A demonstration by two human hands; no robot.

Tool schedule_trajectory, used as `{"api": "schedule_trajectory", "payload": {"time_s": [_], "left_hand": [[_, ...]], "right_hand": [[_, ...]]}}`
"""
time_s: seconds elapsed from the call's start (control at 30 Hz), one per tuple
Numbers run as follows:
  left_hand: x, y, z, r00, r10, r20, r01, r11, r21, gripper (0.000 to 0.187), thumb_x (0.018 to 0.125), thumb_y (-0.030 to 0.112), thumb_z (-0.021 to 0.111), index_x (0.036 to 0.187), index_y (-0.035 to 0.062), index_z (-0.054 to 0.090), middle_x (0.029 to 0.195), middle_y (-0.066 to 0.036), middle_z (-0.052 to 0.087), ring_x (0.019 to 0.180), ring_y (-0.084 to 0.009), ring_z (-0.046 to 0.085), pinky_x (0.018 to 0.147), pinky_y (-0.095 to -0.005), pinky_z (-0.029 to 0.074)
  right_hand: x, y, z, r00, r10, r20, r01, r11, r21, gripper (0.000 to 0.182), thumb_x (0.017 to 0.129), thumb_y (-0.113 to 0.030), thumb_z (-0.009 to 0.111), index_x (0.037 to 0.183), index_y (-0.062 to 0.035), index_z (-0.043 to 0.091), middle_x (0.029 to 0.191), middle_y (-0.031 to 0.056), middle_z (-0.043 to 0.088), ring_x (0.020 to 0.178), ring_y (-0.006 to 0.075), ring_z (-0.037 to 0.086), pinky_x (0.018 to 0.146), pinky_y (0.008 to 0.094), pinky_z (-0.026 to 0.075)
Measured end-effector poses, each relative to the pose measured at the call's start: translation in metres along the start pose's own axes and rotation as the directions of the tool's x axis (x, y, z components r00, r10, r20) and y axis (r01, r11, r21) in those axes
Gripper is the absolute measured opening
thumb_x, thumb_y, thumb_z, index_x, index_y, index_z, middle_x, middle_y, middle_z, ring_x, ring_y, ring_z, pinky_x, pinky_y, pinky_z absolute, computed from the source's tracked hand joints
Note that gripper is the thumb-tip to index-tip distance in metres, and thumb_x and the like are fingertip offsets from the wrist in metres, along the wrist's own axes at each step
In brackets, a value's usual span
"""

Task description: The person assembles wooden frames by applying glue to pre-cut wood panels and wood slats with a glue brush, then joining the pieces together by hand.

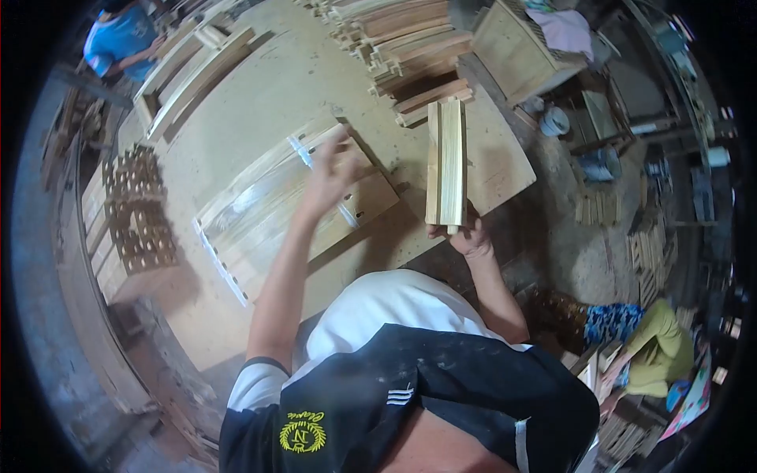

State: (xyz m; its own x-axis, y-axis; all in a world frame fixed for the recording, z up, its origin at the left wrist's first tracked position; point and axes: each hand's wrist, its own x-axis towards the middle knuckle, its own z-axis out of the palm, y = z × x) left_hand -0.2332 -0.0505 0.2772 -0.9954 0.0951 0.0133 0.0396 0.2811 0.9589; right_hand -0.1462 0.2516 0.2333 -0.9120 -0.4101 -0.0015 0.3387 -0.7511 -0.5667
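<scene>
My right hand grips the lower end of a pale wooden piece, long and grooved with small tenons at its ends, held lengthwise away from me. Above a flat wooden panel hovers my left hand, its fingers smeared by motion. The panel lies at a slant on the table. White strips cross it and run along its near left edge, with small dark slots beside them.
Stacked wooden rails lie at the table's far side. A wooden frame rests far left, near a person in blue. Slotted wooden blocks stand at the left edge. Another person sits at lower right; a bucket stands right.
</scene>
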Motion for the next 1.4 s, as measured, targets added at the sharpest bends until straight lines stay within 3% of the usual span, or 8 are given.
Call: {"api": "schedule_trajectory", "payload": {"time_s": [0.1, 0.2, 0.3, 0.43, 0.6, 1.0, 1.13, 1.4], "left_hand": [[-0.027, 0.057, 0.05, 0.823, 0.553, 0.134, -0.459, 0.506, 0.731, 0.081, 0.081, 0.021, 0.076, 0.151, 0.0133, 0.038, 0.147, -0.017, 0.047, 0.138, -0.0328, 0.044, 0.111, -0.0484, 0.039], [-0.039, 0.073, 0.068, 0.627, 0.762, 0.165, -0.638, 0.381, 0.669, 0.078, 0.075, 0.017, 0.078, 0.145, 0.0103, 0.044, 0.143, -0.017, 0.051, 0.134, -0.0332, 0.049, 0.115, -0.0406, 0.035], [-0.042, 0.066, 0.066, 0.717, 0.664, 0.213, -0.664, 0.558, 0.497, 0.073, 0.07, 0.013, 0.082, 0.137, 0.0062, 0.052, 0.125, -0.016, 0.065, 0.12, -0.0292, 0.06, 0.107, -0.0395, 0.044], [-0.06, 0.075, 0.037, 0.999, 0.027, 0.029, -0.026, 0.999, -0.044, 0.059, 0.065, 0.008, 0.088, 0.119, 0.0009, 0.064, 0.101, -0.011, 0.073, 0.102, -0.0202, 0.066, 0.093, -0.0378, 0.051], [-0.084, 0.07, 0.011, 0.994, -0.107, -0.014, 0.106, 0.993, -0.043, 0.068, 0.066, 0.006, 0.086, 0.129, 0.0012, 0.059, 0.106, -0.012, 0.072, 0.105, -0.0226, 0.066, 0.101, -0.0392, 0.049], [-0.128, 0.071, 0.033, 0.917, -0.18, -0.356, 0.059, 0.943, -0.326, 0.063, 0.081, 0.025, 0.081, 0.132, 0.0012, 0.053, 0.117, -0.013, 0.064, 0.113, -0.022, 0.061, 0.1, -0.0375, 0.049], [-0.129, 0.059, 0.044, 0.785, 0.057, -0.617, -0.313, 0.896, -0.315, 0.049, 0.087, 0.041, 0.073, 0.113, 0.0023, 0.059, 0.099, -0.008, 0.068, 0.094, -0.0186, 0.065, 0.086, -0.0344, 0.053], [-0.125, 0.045, 0.081, 0.64, 0.218, -0.737, -0.287, 0.957, 0.035, 0.035, 0.085, 0.032, 0.073, 0.093, 0.0014, 0.057, 0.076, -0.008, 0.062, 0.07, -0.0137, 0.06, 0.066, -0.0303, 0.049]], "right_hand": [[-0.006, 0.004, 0.002, 0.986, 0.057, 0.159, -0.081, 0.985, 0.15, 0.062, 0.089, -0.038, 0.07, 0.134, 0.0004, 0.053, 0.107, 0.0254, 0.068, 0.087, 0.0395, 0.072, 0.072, 0.0492, 0.061], [-0.021, -0.006, 0.047, 0.935, 0.287, 0.208, -0.35, 0.839, 0.418, 0.056, 0.094, -0.033, 0.065, 0.137, -0.0003, 0.051, 0.108, 0.0267, 0.067, 0.086, 0.0385, 0.072, 0.071, 0.049, 0.061], [-0.02, -0.035, 0.056, 0.894, 0.415, 0.168, -0.412, 0.91, -0.054, 0.044, 0.1, -0.035, 0.057, 0.115, 0.0057, 0.061, 0.094, 0.0248, 0.068, 0.078, 0.0322, 0.072, 0.065, 0.042, 0.061], [0.027, -0.07, 0.061, 0.994, 0.099, 0.035, -0.016, 0.472, -0.881, 0.032, 0.098, -0.029, 0.065, 0.105, 0.0019, 0.067, 0.088, 0.0094, 0.07, 0.08, 0.0142, 0.067, 0.076, 0.0291, 0.057], [0.068, -0.037, 0.076, 0.948, 0.116, 0.295, 0.258, 0.259, -0.931, 0.047, 0.091, -0.022, 0.074, 0.132, -0.0081, 0.057, 0.119, 0.0079, 0.067, 0.096, 0.0223, 0.068, 0.085, 0.0371, 0.057], [0.095, 0.036, 0.06, 0.748, 0.311, 0.586, 0.464, 0.387, -0.797, 0.041, 0.087, -0.01, 0.073, 0.122, -0.0033, 0.053, 0.094, 0.0172, 0.068, 0.081, 0.0329, 0.069, 0.074, 0.0401, 0.057], [0.084, 0.043, 0.06, 0.738, 0.335, 0.586, 0.562, 0.176, -0.808, 0.034, 0.084, -0.002, 0.072, 0.113, -0.0016, 0.055, 0.094, 0.0167, 0.065, 0.081, 0.0329, 0.067, 0.072, 0.039, 0.055], [0.081, 0.04, 0.048, 0.639, 0.263, 0.723, 0.703, 0.182, -0.688, 0.041, 0.079, -0.001, 0.075, 0.114, -0.0048, 0.053, 0.094, 0.017, 0.065, 0.082, 0.0397, 0.065, 0.069, 0.0438, 0.054]]}}
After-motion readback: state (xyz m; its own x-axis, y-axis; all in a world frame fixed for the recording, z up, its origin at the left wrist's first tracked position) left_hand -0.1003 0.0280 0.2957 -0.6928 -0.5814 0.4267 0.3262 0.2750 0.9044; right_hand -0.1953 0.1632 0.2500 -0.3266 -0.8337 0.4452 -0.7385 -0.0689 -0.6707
